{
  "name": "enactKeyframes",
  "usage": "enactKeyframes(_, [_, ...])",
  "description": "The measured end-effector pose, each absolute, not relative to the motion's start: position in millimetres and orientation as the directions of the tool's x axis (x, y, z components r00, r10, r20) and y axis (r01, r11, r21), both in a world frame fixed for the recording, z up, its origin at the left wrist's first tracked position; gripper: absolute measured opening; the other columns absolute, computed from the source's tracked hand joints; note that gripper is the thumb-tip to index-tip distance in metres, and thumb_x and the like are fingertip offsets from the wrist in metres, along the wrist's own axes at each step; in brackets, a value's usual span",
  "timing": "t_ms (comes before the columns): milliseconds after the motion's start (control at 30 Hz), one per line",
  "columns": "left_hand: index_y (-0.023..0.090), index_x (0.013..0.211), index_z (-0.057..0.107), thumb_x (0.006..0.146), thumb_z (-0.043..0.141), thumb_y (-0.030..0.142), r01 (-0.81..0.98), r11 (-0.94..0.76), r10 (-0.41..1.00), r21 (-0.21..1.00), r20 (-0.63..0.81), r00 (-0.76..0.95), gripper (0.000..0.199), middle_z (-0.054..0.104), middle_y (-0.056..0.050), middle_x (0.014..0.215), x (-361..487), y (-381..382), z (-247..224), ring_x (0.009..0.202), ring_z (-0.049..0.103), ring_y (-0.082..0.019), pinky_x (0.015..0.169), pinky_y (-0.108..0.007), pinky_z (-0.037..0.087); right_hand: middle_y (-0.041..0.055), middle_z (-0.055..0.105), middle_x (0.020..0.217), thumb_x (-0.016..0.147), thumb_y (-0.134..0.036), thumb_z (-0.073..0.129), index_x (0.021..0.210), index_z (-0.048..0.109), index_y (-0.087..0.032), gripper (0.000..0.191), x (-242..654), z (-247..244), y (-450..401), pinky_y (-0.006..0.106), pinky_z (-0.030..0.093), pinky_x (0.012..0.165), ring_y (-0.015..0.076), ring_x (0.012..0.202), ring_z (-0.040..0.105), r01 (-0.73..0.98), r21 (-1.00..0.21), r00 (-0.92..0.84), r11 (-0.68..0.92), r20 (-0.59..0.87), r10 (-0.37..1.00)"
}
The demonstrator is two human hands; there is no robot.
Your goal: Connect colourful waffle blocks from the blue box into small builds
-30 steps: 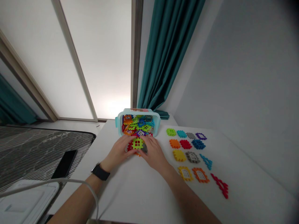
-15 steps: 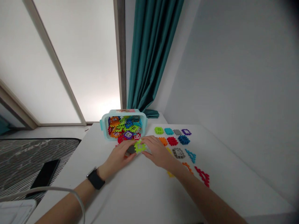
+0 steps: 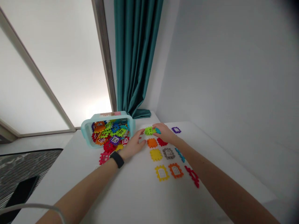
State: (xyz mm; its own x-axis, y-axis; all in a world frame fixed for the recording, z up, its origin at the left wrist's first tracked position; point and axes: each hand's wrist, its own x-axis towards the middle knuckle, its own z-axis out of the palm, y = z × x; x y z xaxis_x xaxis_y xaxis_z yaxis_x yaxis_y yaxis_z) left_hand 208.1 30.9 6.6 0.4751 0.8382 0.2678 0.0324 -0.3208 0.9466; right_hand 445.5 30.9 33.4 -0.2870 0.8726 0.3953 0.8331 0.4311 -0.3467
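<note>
My left hand (image 3: 133,146), with a dark watch on the wrist, has its fingers apart and nothing between them, just left of the orange piece (image 3: 152,143). My right hand (image 3: 164,133) reaches over the back rows of pieces, its fingertips at the green pieces (image 3: 149,131) and the light-blue piece (image 3: 158,131); whether it grips one is unclear. Partly under that hand lies a red piece (image 3: 161,142). Nearer are a yellow piece (image 3: 156,154), a grey window piece (image 3: 168,153), a yellow window piece (image 3: 161,173) and an orange window piece (image 3: 176,170).
A light-blue tub (image 3: 86,133) full of coloured pieces stands at the back left, with a pink piece (image 3: 104,158) before it. Right of the rows are a purple frame (image 3: 176,130) and a red triangle (image 3: 192,176). A phone (image 3: 20,193) lies at the lower left.
The view has turned right. Both hands have moved from beside the tub to the back rows. The green piece that was between them is now by the back-row green piece, and my left hand has opened.
</note>
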Motion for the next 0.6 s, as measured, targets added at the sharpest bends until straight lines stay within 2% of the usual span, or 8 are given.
enactKeyframes(100, [0.018,0.132,0.056,0.074,0.074,0.022,0.052,-0.230,0.888,0.972,0.188,0.420,0.060,0.053,-0.018,0.144,225,47,-7,0.131,0.051,-0.032,0.111,-0.050,0.039,0.0077,0.071,0.111,0.079,-0.020,0.070,0.100,0.068,-0.021,0.021,452,30,43,0.046,0.043,0.103,0.0266,0.112,0.060,0.834,-0.351,-0.283,0.425,0.388,0.877])
enactKeyframes(200, [0.016,0.128,0.059,0.073,0.074,0.019,0.008,-0.170,0.903,0.985,0.152,0.401,0.057,0.054,-0.018,0.143,234,58,-17,0.132,0.051,-0.033,0.112,-0.050,0.039,0.0073,0.071,0.113,0.079,-0.019,0.068,0.102,0.068,-0.022,0.022,455,24,53,0.046,0.043,0.103,0.0263,0.112,0.060,0.837,-0.353,-0.281,0.418,0.378,0.882])
enactKeyframes(600, [0.016,0.132,0.059,0.077,0.068,0.013,-0.017,-0.165,0.874,0.986,0.154,0.461,0.056,0.058,-0.017,0.140,236,61,-26,0.132,0.053,-0.029,0.115,-0.048,0.038,0.0076,0.069,0.121,0.085,-0.025,0.066,0.109,0.068,-0.023,0.024,458,7,65,0.047,0.043,0.104,0.0274,0.114,0.059,0.840,-0.343,-0.320,0.421,0.314,0.894])
